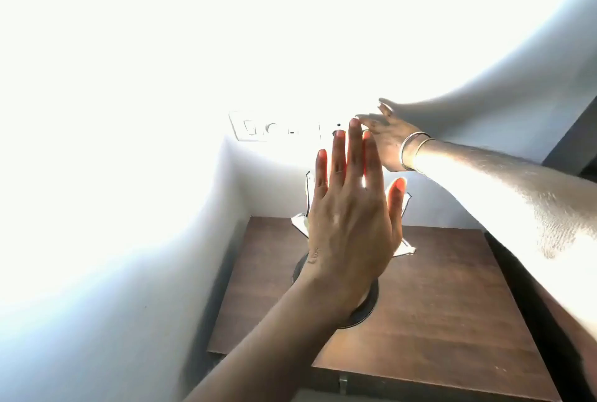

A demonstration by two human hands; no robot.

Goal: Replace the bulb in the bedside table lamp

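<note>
left hand (349,223) flat, grip empty, over lit lamp (403,248) | right hand (386,139) spread, empty, at switch plate (258,128)

Single head view, worn high, facing forward and down, close over the bedside table (452,320); wall (97,240) at twelve o'clock. Strong glare; no second view.

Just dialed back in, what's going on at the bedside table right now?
The lamp on the wooden bedside table appears lit: strong glare washes out the wall around it. The left hand is held open and flat in front of the light, holding nothing. The right hand, with bangles on the wrist, reaches toward the wall switch plate, fingers at its right end. The bulb itself is hidden behind the left hand and the glare.
</note>
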